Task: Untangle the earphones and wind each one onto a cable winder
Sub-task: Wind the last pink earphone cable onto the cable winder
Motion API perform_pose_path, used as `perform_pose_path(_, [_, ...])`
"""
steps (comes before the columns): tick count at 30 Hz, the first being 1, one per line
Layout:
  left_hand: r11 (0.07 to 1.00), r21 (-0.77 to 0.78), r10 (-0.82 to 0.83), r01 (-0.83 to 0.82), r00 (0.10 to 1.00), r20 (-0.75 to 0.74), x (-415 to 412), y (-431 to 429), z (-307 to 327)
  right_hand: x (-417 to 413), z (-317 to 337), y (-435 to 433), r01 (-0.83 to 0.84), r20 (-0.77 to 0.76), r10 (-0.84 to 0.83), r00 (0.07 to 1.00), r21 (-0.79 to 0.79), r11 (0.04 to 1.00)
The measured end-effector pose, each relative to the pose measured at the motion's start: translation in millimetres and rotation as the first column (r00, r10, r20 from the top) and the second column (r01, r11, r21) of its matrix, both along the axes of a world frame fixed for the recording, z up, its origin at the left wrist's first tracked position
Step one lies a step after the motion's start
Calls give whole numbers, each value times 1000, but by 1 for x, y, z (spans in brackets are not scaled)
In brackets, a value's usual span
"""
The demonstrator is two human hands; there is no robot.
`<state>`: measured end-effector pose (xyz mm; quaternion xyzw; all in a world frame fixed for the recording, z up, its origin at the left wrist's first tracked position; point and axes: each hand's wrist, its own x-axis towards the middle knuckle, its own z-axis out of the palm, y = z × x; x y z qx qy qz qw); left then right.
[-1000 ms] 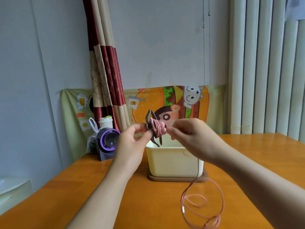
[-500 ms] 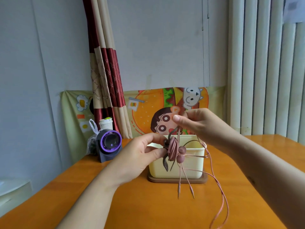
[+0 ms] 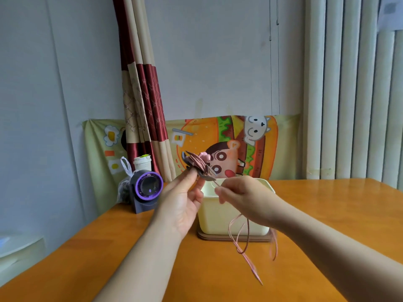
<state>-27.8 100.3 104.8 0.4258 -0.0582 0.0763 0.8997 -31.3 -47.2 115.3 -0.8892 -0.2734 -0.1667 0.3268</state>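
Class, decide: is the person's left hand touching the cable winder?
Touching. The head view shows the left hand pinching the dark cable winder between thumb and fingertips, with no gap visible.

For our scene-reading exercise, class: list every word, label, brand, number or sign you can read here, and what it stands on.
No readable text anywhere.
Cartoon cloth: drawings only, no letters.
Paper cup: any print too small and blurred to read.
Purple-ringed device: no legible marking.
Cream box: plain.
Cable winder and earphone cable: no markings seen.
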Motion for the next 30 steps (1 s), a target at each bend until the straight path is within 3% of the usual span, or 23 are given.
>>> perform_pose_path(3, [999,-16,42,-43,998,-53,6,-2,-8,-7,2,-1,23,4,-23,1000,-205,978])
perform_pose_path(8, [894,389,205,-223,975,87,13,3,-19,-10,12,-17,48,2,-49,999,-269,962])
perform_pose_path(10, [910,364,185,-197,980,69,10,4,-17,-9,15,-21,57,20,-53,998,-286,957])
perform_pose_path(15, [991,91,100,-94,992,-70,8,7,-13,-9,18,-24,40,41,-30,999,-281,959])
perform_pose_path(19, [944,294,154,-150,988,10,10,5,-18,-12,20,-22,25,55,-8,998,-307,951])
perform_pose_path(21, [792,555,220,-254,967,128,12,5,-22,-14,23,-23,43,82,-17,996,-318,947])
perform_pose_path(23, [545,772,210,-327,945,252,11,6,-24,-14,28,-26,113,156,-60,986,-361,926])
perform_pose_path(25, [393,864,122,-314,949,290,5,6,-25,-14,32,-30,187,226,-98,969,-418,889])
perform_pose_path(30, [145,949,-79,-281,953,294,-5,6,-27,-14,42,-36,251,294,-96,951,-553,794])
